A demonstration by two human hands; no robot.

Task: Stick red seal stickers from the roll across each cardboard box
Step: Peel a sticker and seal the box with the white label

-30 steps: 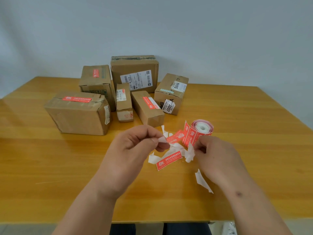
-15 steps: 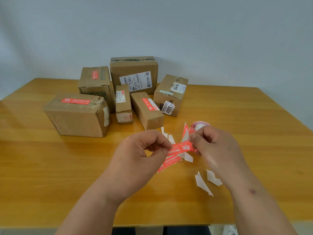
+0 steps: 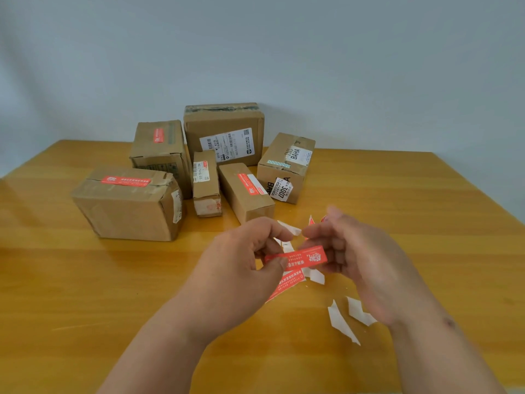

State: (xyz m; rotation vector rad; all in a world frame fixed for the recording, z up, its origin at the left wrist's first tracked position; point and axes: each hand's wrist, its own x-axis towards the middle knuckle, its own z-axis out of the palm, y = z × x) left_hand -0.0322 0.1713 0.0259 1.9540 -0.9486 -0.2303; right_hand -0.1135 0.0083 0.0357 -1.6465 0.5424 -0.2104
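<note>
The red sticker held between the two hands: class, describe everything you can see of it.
The red sticker is a narrow rectangular strip, glossy red with white printed characters and a white emblem near its right end. It is held roughly level above the wooden table, its printed face towards the camera. The left hand pinches its left end with the thumb on top; the blurred right hand holds its right end. A second red sticker lies just beneath it.

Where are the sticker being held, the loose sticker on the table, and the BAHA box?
held red sticker (image 3: pixel 301 256), head view, middle of its printed face
loose red sticker (image 3: pixel 288 283), head view, its visible strip
BAHA box (image 3: pixel 287 155), head view, its top face
</note>
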